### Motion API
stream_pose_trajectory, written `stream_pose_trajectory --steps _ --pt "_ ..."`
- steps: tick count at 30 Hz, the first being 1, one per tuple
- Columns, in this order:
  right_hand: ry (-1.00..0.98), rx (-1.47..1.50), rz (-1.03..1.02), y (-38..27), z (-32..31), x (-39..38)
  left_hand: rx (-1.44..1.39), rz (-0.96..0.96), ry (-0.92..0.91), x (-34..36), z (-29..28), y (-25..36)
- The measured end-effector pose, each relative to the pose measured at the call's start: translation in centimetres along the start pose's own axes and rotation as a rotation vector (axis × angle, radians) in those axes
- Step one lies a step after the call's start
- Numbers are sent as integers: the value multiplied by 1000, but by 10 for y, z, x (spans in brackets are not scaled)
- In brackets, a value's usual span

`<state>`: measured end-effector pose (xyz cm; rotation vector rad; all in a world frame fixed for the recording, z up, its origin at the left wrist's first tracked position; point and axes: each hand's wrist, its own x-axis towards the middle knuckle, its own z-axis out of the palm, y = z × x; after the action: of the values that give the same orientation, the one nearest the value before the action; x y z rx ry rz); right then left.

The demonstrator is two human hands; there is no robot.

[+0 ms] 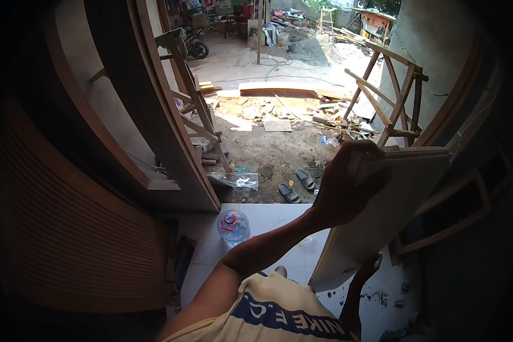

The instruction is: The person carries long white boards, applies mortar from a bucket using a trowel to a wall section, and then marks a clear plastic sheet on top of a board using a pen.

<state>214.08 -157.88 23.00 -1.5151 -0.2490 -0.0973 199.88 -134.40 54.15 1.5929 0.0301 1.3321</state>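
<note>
A flat, pale rectangular panel [402, 199] stands tilted in front of me on the right, its layered upper edge facing up. My left hand [347, 185] reaches across my body and is closed over that upper edge, near its left corner. Lower down, my right hand [370, 268] grips the panel by its bottom right edge, fingers partly hidden behind it. The panel hides part of the tiled floor and the wall beyond. Left of my left forearm, a clear blue water jug [232, 228] with a red handle sits on the tiles.
Ahead is a doorway with a dark wooden frame [154, 97]. Two grey sandals [289, 193] lie on the dirt outside. Wooden trestles [390, 94] stand on both sides. A slatted wooden door [91, 228] leans at left. Dark crumbs [376, 297] litter the white tiles at right.
</note>
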Motion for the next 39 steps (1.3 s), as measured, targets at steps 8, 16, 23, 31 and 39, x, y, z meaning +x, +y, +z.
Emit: stream_pose_trajectory --steps 8,16,23,31,39 --pt "-204 32 50 43 42 67 132 -63 133 11 3 -58" --pt "-117 -211 52 50 68 144 -68 -159 -46 33 59 -140" --pt "89 -638 -322 109 108 222 -272 -21 -153 102 77 -214" --pt "-31 -303 -65 105 222 301 -375 88 -309 197 48 -269" --pt "-224 -184 -52 106 324 373 -220 211 -333 254 31 -303"
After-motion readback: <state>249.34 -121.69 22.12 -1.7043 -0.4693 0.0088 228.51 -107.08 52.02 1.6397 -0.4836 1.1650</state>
